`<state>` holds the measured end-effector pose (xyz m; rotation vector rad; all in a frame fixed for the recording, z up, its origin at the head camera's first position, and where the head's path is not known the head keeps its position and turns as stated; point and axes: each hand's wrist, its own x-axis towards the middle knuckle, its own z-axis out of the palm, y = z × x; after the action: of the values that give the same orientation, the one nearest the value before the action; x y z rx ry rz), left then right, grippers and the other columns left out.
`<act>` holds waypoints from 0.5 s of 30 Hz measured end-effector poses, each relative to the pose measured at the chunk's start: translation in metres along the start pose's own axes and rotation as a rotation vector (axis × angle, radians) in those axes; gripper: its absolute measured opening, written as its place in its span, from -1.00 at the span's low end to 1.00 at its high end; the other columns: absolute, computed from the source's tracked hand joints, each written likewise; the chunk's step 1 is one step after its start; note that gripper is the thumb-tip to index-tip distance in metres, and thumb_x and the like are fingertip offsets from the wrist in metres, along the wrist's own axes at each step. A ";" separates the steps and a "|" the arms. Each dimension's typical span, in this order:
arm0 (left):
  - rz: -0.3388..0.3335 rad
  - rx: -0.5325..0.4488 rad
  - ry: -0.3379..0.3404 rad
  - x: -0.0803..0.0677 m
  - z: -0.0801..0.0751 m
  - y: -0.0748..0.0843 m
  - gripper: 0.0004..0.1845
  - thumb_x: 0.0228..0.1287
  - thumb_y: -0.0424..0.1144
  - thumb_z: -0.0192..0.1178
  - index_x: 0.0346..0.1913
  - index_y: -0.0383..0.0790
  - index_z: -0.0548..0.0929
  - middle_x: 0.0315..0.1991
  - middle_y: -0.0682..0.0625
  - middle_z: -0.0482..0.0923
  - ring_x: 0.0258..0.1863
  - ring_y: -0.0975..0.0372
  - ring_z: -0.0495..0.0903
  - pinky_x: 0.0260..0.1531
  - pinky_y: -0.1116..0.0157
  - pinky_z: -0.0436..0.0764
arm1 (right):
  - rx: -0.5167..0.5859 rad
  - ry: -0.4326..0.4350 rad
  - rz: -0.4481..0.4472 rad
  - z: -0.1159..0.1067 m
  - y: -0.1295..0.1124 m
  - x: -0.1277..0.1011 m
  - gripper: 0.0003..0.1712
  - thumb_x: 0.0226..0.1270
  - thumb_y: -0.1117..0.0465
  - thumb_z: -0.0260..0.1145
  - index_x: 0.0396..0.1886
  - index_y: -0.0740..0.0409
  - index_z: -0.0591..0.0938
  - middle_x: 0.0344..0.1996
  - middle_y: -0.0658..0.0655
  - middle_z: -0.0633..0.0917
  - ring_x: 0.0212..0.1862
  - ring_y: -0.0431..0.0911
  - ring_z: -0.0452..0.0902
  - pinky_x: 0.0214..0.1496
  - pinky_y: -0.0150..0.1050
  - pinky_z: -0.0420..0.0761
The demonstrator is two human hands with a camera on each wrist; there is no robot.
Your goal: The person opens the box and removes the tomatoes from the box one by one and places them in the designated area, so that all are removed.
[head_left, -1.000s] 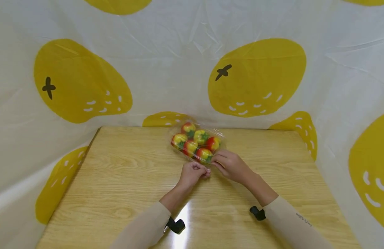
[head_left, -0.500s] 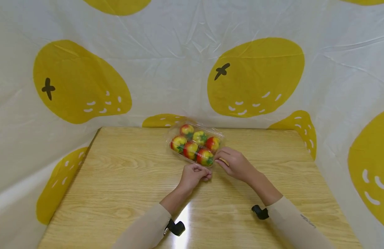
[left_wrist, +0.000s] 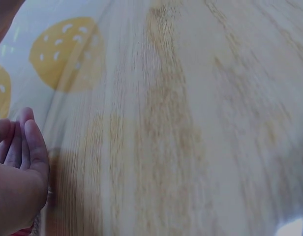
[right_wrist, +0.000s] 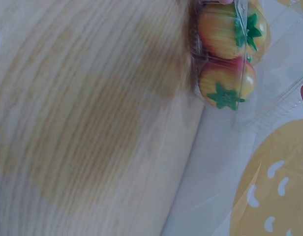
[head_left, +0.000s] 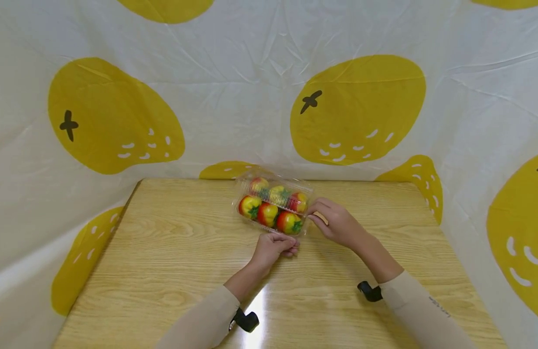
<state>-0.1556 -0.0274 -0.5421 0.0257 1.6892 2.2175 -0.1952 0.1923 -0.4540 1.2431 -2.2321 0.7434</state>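
Note:
A clear plastic clamshell container [head_left: 254, 223] sits at the far middle of the table, holding several red-and-yellow fruits [head_left: 288, 222] with green leafy tops. Its clear lid [head_left: 275, 196] is raised and tilted over the back row. My right hand [head_left: 340, 227] pinches the lid's right edge between thumb and fingers. At the container's near edge, my left hand [head_left: 269, 251] pinches with thumb and fingers; the exact spot it grips is too small to tell. The right wrist view shows the lid [right_wrist: 282, 93] standing away from the fruits [right_wrist: 225, 88], with fingertips at its edge.
The wooden table [head_left: 173, 271] has its back edge just behind the container. A white curtain [head_left: 238, 106] with yellow fruit prints hangs around the back and sides. Black wrist-camera mounts [head_left: 246, 321] sit on both sleeves.
My right hand has moved right and slightly up, lifting the lid from the container's front; the front row of fruits now shows uncovered. My left hand has stayed nearly in place.

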 end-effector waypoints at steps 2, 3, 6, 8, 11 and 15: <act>-0.005 0.004 -0.004 0.000 0.001 -0.001 -0.79 0.40 -0.46 0.28 -0.07 -0.62 0.72 -0.19 -0.30 0.79 -0.39 0.24 0.79 -0.28 0.34 0.82 | 0.006 0.005 0.009 -0.003 0.001 0.001 -0.60 0.65 0.01 0.07 -0.19 0.21 0.67 -0.24 0.06 0.70 -0.18 -0.09 0.66 -0.16 -0.16 0.75; -0.007 0.006 -0.004 0.000 0.001 -0.001 -0.79 0.40 -0.46 0.28 -0.06 -0.62 0.72 -0.18 -0.30 0.79 -0.39 0.24 0.79 -0.28 0.34 0.82 | 0.011 0.008 0.015 -0.004 0.002 0.002 -0.59 0.66 0.00 0.07 -0.18 0.22 0.66 -0.24 0.07 0.70 -0.17 -0.08 0.66 -0.16 -0.15 0.76; -0.007 0.015 -0.001 -0.001 0.003 -0.003 -0.78 0.41 -0.44 0.28 -0.05 -0.61 0.72 -0.16 -0.30 0.79 -0.39 0.26 0.79 -0.28 0.34 0.82 | 0.036 0.028 0.030 -0.008 0.004 0.004 -0.58 0.66 0.00 0.05 -0.17 0.23 0.65 -0.23 0.09 0.71 -0.16 -0.06 0.67 -0.16 -0.10 0.76; -0.006 0.019 -0.003 -0.001 0.003 -0.003 -0.77 0.41 -0.43 0.28 -0.03 -0.60 0.72 -0.14 -0.33 0.78 -0.39 0.27 0.78 -0.27 0.34 0.82 | 0.040 0.039 0.048 -0.011 0.005 0.005 -0.56 0.66 -0.03 0.04 -0.17 0.22 0.65 -0.23 0.11 0.71 -0.16 -0.05 0.69 -0.17 -0.09 0.75; -0.005 0.019 -0.014 -0.002 0.005 -0.004 -0.75 0.42 -0.42 0.28 -0.01 -0.61 0.71 -0.11 -0.38 0.76 -0.38 0.27 0.78 -0.26 0.33 0.82 | 0.034 0.051 0.071 -0.015 0.008 0.007 -0.57 0.66 -0.04 0.05 -0.17 0.21 0.65 -0.24 0.12 0.72 -0.17 -0.05 0.69 -0.17 -0.10 0.74; -0.007 0.018 -0.028 -0.002 0.008 -0.005 -0.73 0.44 -0.40 0.26 0.00 -0.62 0.70 -0.10 -0.40 0.74 -0.37 0.28 0.79 -0.25 0.33 0.82 | 0.018 0.073 0.072 -0.019 0.012 0.009 -0.79 0.60 0.17 0.22 -0.17 0.23 0.65 -0.25 0.12 0.72 -0.19 -0.02 0.70 -0.17 -0.10 0.75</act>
<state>-0.1501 -0.0193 -0.5438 0.0558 1.6924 2.1866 -0.2074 0.2044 -0.4366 1.1300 -2.2253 0.8242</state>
